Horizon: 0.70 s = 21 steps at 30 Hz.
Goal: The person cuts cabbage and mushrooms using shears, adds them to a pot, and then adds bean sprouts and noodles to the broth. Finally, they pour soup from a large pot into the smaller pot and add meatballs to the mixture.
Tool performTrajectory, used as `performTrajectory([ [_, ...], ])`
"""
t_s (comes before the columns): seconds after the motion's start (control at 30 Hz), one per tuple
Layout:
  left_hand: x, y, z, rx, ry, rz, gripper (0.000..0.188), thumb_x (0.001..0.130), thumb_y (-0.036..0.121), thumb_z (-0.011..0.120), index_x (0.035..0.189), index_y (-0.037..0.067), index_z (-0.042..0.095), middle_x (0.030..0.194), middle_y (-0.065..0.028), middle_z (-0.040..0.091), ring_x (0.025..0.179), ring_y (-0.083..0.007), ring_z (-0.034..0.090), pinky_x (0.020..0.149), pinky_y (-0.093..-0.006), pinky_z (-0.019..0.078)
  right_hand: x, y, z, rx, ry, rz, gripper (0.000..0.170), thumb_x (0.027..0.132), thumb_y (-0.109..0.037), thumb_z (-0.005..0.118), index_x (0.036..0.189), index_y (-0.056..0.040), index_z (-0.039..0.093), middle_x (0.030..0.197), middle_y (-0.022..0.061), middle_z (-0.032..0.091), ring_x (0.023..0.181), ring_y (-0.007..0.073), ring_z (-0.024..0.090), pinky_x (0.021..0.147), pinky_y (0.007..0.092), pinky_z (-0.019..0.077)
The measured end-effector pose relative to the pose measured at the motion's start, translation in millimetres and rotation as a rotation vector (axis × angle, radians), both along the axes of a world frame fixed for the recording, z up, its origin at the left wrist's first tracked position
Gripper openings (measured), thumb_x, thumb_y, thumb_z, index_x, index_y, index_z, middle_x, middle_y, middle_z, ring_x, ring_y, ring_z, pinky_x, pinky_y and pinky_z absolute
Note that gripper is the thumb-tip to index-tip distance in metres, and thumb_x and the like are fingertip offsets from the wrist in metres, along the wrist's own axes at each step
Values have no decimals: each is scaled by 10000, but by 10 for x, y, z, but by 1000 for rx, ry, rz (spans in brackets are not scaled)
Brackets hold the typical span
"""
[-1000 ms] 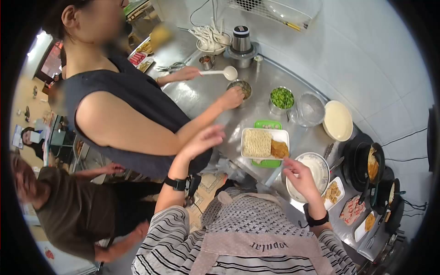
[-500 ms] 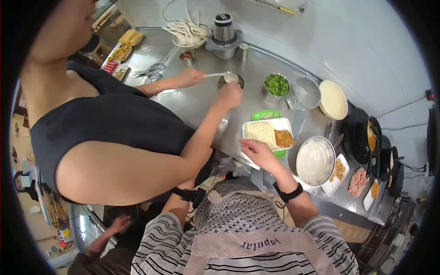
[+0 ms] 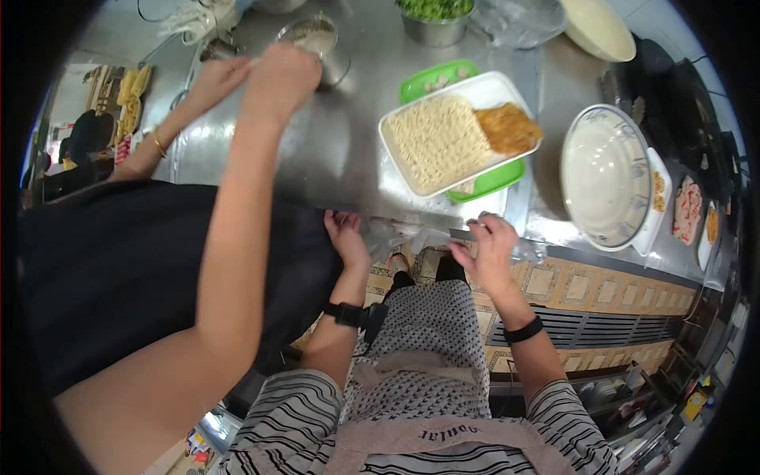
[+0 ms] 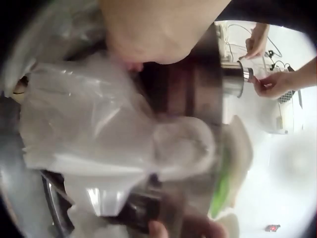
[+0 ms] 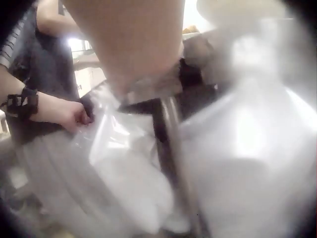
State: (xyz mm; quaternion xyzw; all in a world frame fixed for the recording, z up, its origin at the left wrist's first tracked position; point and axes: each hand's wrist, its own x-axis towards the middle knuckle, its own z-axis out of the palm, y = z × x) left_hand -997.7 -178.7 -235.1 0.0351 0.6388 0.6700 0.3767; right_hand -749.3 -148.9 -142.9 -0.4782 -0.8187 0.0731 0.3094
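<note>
Head view: clear plastic bags at the front edge of the steel counter

You have your left hand just left of the bags, its fingers loosely bent; the right wrist view puts it against the plastic, but you cannot tell whether it pinches any. Your right hand is at their other side, thumb set apart from bent fingers; blur hides whether it has hold of anything. Just beyond the bags, on the counter before you, a white tray holds a block of dried noodles and an orange-brown cutlet, overlapping a green tray. To your right stands a white patterned bowl. On your left, another person's hand is at a metal pot.
</note>
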Motion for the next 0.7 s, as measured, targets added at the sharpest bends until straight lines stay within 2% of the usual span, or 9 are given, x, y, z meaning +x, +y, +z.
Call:
performTrajectory([
  [0.07,42,105,-334,85,19,48,310,862,97,442,1171,92,433,1105,-42,504,909,-174,526,815,-352,429,91,-67,-320,104,-122,-3,378,667,-208,734,992,-149,550,1020,42,494,944,236,483,793,374,363],
  [0.13,-228,145,-1291,32,273,-94,296,880,139,449,1168,75,464,1125,-44,513,936,-176,524,828,-358,429,136,-51,-537,273,-152,-14,388,670,-231,737,1008,-170,556,1040,30,495,948,222,479,791,365,359],
  [0.2,-608,103,-1927,7,288,-106,285,889,154,458,1154,52,490,1119,-52,526,954,-176,530,839,-355,432,112,-20,-648,425,-172,-31,384,678,-259,738,1011,-181,564,1041,19,501,940,209,480,784,355,357],
  [0.23,-849,56,-2144,10,170,-69,277,889,147,464,1141,37,500,1104,-59,535,958,-174,536,845,-349,435,102,-10,-652,487,-181,-50,376,684,-275,738,1007,-182,570,1033,15,508,929,204,483,778,349,357],
  [0.3,-1194,-36,-2247,23,4,14,269,888,136,470,1129,23,509,1087,-69,545,961,-173,545,849,-343,440,74,-57,-627,569,-160,-75,363,695,-307,736,995,-177,580,1018,14,520,906,197,490,769,341,360],
  [0.43,-1436,-422,-1736,116,98,167,272,883,114,467,1135,19,506,1084,-79,549,954,-175,556,846,-342,448,95,-231,-423,702,-48,-94,373,696,-344,741,978,-144,601,997,29,547,884,195,501,769,332,366],
  [0.6,-1586,-852,-331,223,424,303,277,876,87,464,1141,15,503,1081,-91,555,946,-177,569,842,-341,458,155,-635,-90,868,51,-93,464,610,-329,794,983,-109,627,973,39,595,909,216,523,792,330,378],
  [0.63,-1543,-1026,-159,251,460,260,279,875,81,464,1143,14,503,1080,-93,557,944,-177,571,841,-340,460,109,-697,-35,872,58,-100,464,606,-321,796,983,-109,627,973,38,596,908,216,525,791,328,380],
  [0.7,-1480,-1135,-129,322,501,66,277,864,56,458,1134,24,512,1080,-90,561,924,-173,580,807,-326,469,44,-725,46,868,63,-113,465,598,-305,801,983,-109,627,974,38,598,905,215,528,787,326,383],
])
